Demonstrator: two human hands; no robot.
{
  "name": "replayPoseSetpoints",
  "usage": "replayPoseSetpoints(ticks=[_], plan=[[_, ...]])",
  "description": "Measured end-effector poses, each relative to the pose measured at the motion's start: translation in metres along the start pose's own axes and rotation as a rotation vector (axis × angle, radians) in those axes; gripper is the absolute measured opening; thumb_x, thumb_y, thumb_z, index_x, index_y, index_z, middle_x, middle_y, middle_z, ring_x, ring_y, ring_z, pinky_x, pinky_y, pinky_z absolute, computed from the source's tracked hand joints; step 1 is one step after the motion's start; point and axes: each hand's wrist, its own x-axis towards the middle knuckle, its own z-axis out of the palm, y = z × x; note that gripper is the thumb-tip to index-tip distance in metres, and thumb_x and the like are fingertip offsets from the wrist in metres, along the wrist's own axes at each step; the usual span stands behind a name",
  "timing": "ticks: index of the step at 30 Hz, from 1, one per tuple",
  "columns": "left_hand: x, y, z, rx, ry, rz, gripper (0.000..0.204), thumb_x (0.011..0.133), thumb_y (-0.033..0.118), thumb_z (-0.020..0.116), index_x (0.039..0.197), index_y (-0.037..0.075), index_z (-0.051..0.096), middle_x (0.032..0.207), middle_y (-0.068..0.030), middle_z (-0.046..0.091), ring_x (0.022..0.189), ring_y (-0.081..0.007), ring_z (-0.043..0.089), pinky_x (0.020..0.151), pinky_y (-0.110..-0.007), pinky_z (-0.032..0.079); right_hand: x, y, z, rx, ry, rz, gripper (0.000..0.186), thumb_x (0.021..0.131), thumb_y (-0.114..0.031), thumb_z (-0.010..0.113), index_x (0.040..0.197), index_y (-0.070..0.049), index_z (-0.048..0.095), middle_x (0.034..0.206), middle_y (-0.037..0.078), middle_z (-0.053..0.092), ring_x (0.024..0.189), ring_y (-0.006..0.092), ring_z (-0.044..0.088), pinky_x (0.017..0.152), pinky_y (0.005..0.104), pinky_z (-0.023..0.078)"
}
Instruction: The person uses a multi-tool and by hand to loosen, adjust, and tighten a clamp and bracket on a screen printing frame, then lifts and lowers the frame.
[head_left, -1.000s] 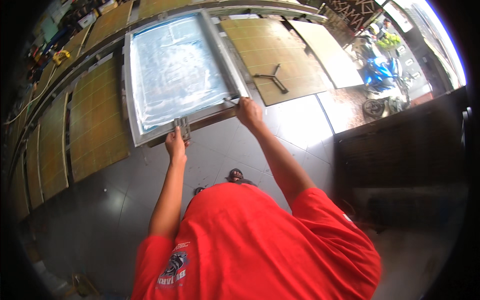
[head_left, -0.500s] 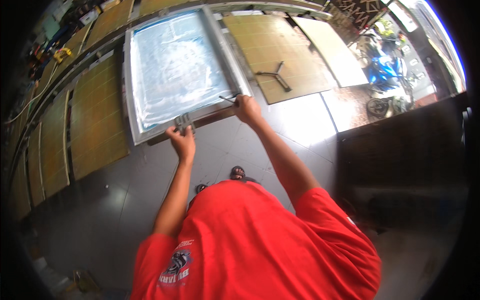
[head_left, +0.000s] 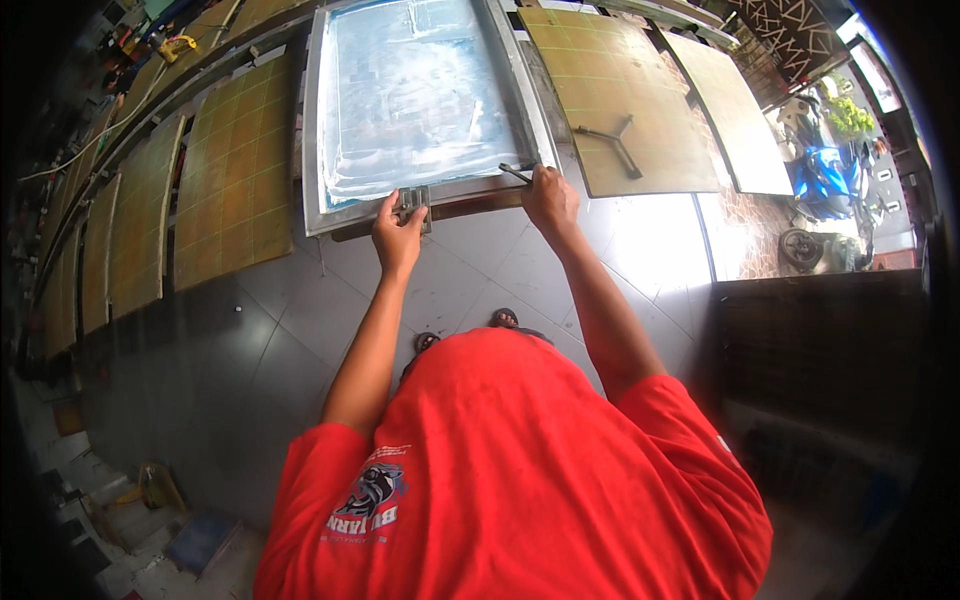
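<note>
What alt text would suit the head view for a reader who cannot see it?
A person in a red shirt grips the near edge of a metal-framed printing screen, left hand on a metal clamp, right hand at the frame's corner. Yellow-brown boards flank it above a grey tiled floor.

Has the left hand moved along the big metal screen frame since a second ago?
No. The left hand stays on the small metal clamp at the near edge of the aluminium-framed printing screen.
</note>
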Motion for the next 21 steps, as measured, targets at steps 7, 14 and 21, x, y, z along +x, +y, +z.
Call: replayPoseSetpoints(ticks=[7,14,21], plan=[[-0.001,0.001,0.000,0.011,-0.005,0.002,0.055,0.078,0.009,0.070,0.127,0.000,0.046,0.068,-0.0048,0.061,0.053,-0.0067,0.053,0.045,-0.022,0.044,-0.002,0.033,-0.031,0.303,-0.059,0.040,0.029,0.076,-0.033,0.065,0.086,-0.006,0.064,0.078,0.015,0.065,0.076,0.0319,0.063,0.066,0.0411,0.048],[-0.004,0.002,0.000,0.063,-0.043,-0.027,0.059,0.081,0.011,0.067,0.132,0.001,0.040,0.085,-0.0077,0.065,0.064,-0.0078,0.058,0.049,-0.021,0.047,-0.033,0.053,-0.026,0.501,0.073,0.266,0.025,0.077,-0.025,0.064,0.089,-0.004,0.065,0.073,0.016,0.064,0.069,0.0314,0.063,0.063,0.0368,0.048],[-0.005,0.001,0.002,0.115,-0.046,-0.005,0.059,0.082,0.011,0.065,0.133,0.000,0.038,0.085,-0.0069,0.065,0.061,-0.0073,0.057,0.049,-0.020,0.046,-0.018,0.035,-0.010,0.439,0.158,0.068,0.020,0.076,-0.021,0.065,0.090,-0.007,0.066,0.084,0.015,0.064,0.075,0.0320,0.063,0.066,0.0389,0.048]])
